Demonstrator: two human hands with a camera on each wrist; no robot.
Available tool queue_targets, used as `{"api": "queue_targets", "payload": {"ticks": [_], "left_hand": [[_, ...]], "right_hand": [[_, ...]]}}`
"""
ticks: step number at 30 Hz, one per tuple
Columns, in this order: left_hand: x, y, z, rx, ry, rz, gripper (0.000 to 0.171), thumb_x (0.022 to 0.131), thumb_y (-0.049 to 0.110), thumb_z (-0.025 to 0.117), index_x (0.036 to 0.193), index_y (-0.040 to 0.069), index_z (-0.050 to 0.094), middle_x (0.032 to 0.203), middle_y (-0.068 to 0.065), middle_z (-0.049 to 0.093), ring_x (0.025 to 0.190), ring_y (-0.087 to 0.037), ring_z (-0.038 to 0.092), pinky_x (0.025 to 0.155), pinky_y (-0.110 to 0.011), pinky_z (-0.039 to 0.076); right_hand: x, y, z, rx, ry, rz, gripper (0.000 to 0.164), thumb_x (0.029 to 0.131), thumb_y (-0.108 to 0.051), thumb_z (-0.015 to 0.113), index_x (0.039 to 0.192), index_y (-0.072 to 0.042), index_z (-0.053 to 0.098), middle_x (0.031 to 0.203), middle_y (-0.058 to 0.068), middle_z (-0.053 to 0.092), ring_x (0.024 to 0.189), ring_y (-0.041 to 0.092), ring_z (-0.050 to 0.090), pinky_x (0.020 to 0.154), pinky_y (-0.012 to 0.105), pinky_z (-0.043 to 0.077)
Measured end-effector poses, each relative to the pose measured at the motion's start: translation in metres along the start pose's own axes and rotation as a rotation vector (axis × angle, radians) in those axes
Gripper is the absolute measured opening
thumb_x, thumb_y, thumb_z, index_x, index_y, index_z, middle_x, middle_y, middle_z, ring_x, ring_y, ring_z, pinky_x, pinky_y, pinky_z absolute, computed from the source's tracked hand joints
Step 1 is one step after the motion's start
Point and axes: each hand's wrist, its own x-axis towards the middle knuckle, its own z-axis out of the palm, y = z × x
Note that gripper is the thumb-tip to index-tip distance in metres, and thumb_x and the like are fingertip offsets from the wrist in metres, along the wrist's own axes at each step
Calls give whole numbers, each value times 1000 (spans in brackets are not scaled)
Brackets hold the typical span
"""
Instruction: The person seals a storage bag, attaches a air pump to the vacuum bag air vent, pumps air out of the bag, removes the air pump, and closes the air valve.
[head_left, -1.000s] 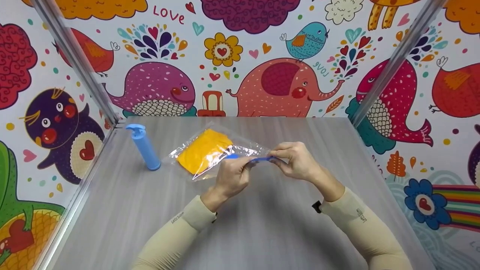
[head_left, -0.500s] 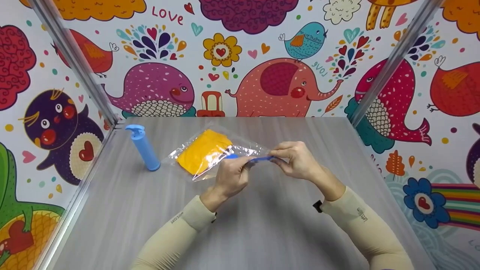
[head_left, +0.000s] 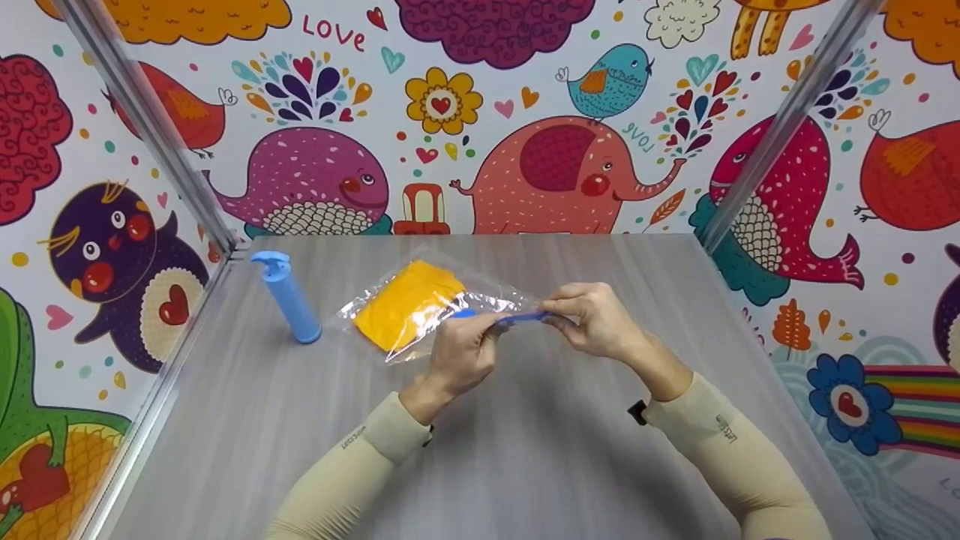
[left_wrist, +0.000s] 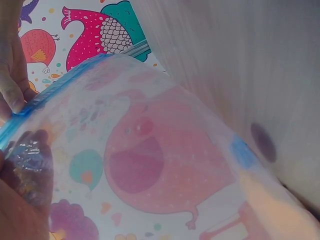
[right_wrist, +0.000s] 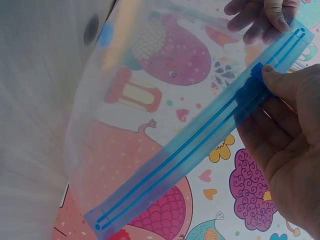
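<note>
A clear plastic zip bag (head_left: 495, 301) with a folded yellow-orange item (head_left: 409, 304), perhaps cloth, inside extends from both hands over the table. Its blue zip strip (head_left: 523, 318) spans the gap between the hands. In the right wrist view, the right hand (right_wrist: 295, 135) pinches the strip at a small blue slider (right_wrist: 257, 74), thumb on top. The left hand (head_left: 465, 349) grips the strip near one end; some of its fingers show through the plastic in the left wrist view. A round blue spot (left_wrist: 242, 152) marks the bag's side.
A light-blue hand pump (head_left: 292, 300) stands at the table's left, beyond the left hand. The grey table (head_left: 510, 465) meets printed walls at the back and sides, with metal posts (head_left: 154, 127) at the corners.
</note>
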Motion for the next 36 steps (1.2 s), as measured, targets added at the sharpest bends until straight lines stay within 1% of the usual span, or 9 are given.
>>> {"api": "queue_targets", "payload": {"ticks": [4,7,15,24,30,36], "left_hand": [[0,-1,0,-1,1,6,8,96,-2,79,99,3,85,73,-5,79,54,-14,65,50,-29,54],[0,-1,0,-1,5,10,8,96,-3,78,98,2,84,71,-6,77,53,-15,63,50,-30,53],[1,-2,-1,-7,39,15,9,93,-3,80,99,2,85,74,-7,81,55,-16,67,51,-30,55],[1,-2,-3,-9,36,5,9,94,-3,79,98,2,85,72,-5,79,54,-15,64,51,-29,53],[1,-2,-5,-4,37,3,11,94,-4,79,99,3,86,81,-5,85,58,-14,70,54,-30,58],[1,-2,-8,11,33,0,14,94,-4,77,100,4,86,84,-4,86,57,-14,70,54,-29,58]], "right_hand": [[-1,1,0,2,10,-10,20,83,14,88,99,3,88,88,12,84,68,20,76,56,31,63],[-1,2,0,0,6,-4,19,84,13,88,99,3,88,89,13,84,70,21,77,57,33,65],[0,4,-2,-1,-16,11,15,86,11,88,99,4,87,91,13,85,74,23,80,64,36,70],[-1,5,-2,0,-14,9,17,86,12,87,100,2,88,91,13,85,74,22,81,63,35,69],[-2,6,0,-26,-1,8,17,84,11,89,99,2,88,89,12,85,72,21,78,61,34,67],[-2,6,1,-39,9,11,17,83,12,89,97,1,87,87,10,84,70,20,73,58,32,64]]}}
